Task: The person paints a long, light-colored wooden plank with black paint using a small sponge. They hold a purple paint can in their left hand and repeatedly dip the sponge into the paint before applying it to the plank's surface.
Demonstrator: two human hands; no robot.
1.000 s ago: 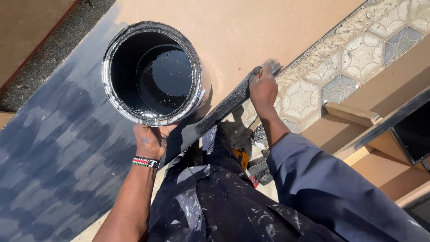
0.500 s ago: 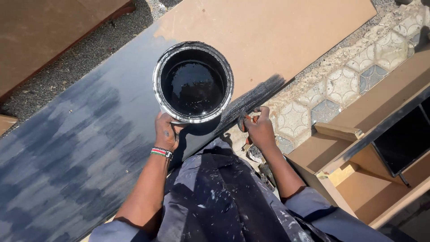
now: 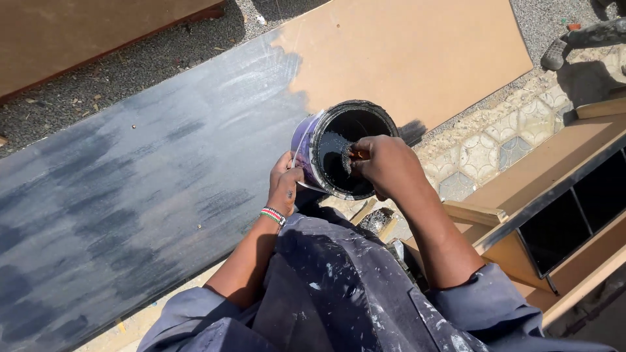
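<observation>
We see a purple paint can (image 3: 306, 146) with black paint inside. The board (image 3: 195, 163) under it is streaky black-grey left of the can, bare tan beyond it. Red-green-white beaded bracelet (image 3: 273, 216) below the can. Grey-blue overalls (image 3: 339, 293), white-speckled.

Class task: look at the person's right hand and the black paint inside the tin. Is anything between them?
Nothing visible blocks it. The right hand is at the open mouth of the paint tin, which has no lid on, its fingers holding something small and dark over the black paint. The left hand holds the tin's side.
</observation>
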